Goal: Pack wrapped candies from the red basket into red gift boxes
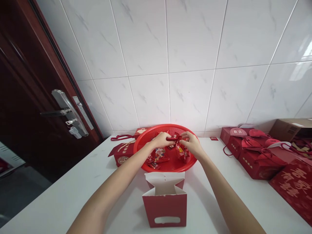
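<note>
A large red plastic basket (170,167) stands against the wall, with red candy packets (161,155) lying in it. Over the basket my left hand (161,140) is closed on a dark red wrapped candy (172,138). My right hand (191,143) is at the basket's right side, its fingers curled around red wrapping near the other end; a shiny red packet (180,151) lies just below. Between my forearms an upright red gift box (165,208) stands with its top flaps apart, showing its white inside and a handle slot in front.
Beside the basket on the left lies a red gift box (123,152) with ribbon. Several closed red gift boxes (258,159) line the right side, near a brown cardboard box (285,130). A small red packet (214,138) lies by the tiled wall. A dark door (31,81) is at left.
</note>
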Demonstrator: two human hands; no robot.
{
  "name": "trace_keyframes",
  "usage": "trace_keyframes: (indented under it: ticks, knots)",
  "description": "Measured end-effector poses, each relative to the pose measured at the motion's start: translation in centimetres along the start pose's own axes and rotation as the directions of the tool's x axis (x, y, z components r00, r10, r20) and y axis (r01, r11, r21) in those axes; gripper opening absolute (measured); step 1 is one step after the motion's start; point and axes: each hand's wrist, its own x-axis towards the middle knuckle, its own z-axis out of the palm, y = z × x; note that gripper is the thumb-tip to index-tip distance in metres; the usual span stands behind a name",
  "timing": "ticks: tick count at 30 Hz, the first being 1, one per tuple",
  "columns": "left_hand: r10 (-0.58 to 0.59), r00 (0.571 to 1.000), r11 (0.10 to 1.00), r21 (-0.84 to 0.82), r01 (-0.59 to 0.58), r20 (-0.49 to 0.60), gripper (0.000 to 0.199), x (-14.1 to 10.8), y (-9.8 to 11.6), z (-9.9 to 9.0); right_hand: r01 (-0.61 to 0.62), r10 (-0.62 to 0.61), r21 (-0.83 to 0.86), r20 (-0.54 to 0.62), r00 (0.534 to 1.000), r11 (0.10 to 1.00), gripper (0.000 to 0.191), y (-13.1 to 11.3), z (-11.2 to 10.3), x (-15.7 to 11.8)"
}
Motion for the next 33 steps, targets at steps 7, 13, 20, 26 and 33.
trace_keyframes:
  ticks: [7,13,20,26,33]
  knots:
    - [0.109,0.994,0.956,-0.271,-0.112,-0.024,0.04,-0.5,0.4,-0.5,-0.002,-0.003,0.057,0.095,0.995,0.998,0.042,0.1,0.1,-0.1]
    - [0.118,0.992,0.936,-0.327,-0.127,-0.049,0.039,-0.5,0.4,-0.5,0.022,-0.033,0.091,0.126,0.991,0.996,0.024,0.8,0.1,0.4]
    - [0.045,0.995,0.933,-0.352,-0.075,-0.093,0.04,0.1,-0.4,0.3,0.037,-0.042,0.064,0.082,0.996,0.997,0.022,1.0,0.1,0.5]
    - [0.069,0.995,0.945,-0.315,-0.087,-0.069,0.038,0.0,-0.3,-0.1,0.057,-0.059,0.029,0.096,0.994,0.998,0.006,0.5,0.2,0.1]
    - [0.04,0.999,0.938,-0.343,-0.044,-0.018,0.046,-0.1,-0.3,-0.5,0.096,-0.092,-0.03,0.105,0.99,0.995,0.007,0.6,0.1,0.2]
